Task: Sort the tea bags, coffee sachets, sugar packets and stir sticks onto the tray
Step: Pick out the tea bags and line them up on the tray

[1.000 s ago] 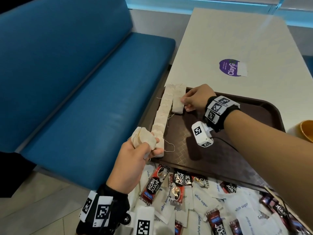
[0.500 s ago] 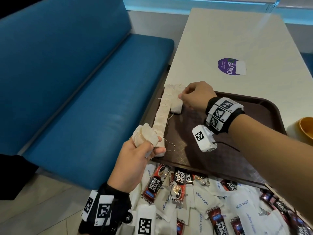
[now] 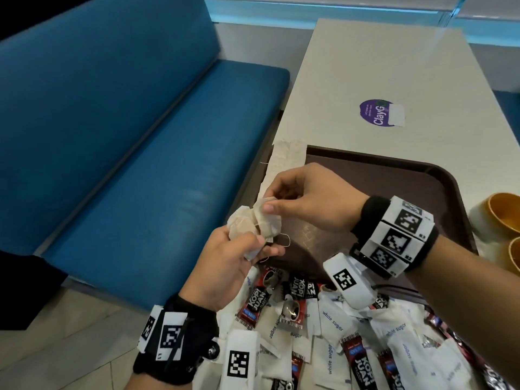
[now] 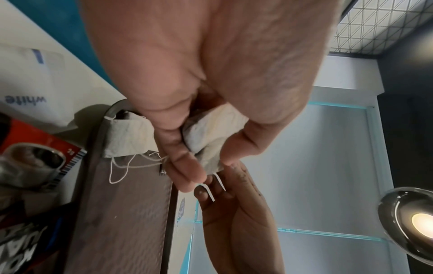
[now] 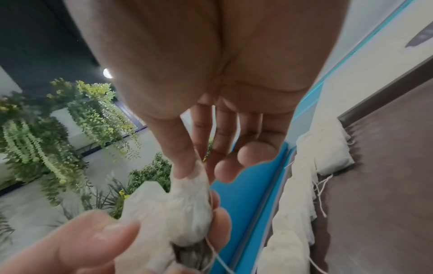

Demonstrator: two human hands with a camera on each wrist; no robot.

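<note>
Head view, change: the right hand (image 3: 306,198), a second ago at the far end of the tea-bag row (image 3: 284,161) on the tray (image 3: 422,192), has come back to the left hand (image 3: 225,266); thumb and forefinger now pinch one bag from the bunch (image 3: 253,225) that the left fingers clasp, over the tray's near-left corner.
Head view, meaning: judged, the next bag is being drawn off to extend the row along the tray's left edge; coffee sachets (image 3: 292,302) and sugar packets (image 3: 332,319) lie unsorted on the table at the tray's near edge.
Left wrist view: left fingers curl round the bunch (image 4: 211,129); another bag (image 4: 126,137) sits on the tray rim, strings trailing.
Right wrist view: right thumb tip presses a bag (image 5: 187,209); the other fingers hang loose; the row (image 5: 304,185) lies along the tray's edge.
Hidden: how many bags are in the bunch; stir sticks not made out; the row's middle is behind the hands.
</note>
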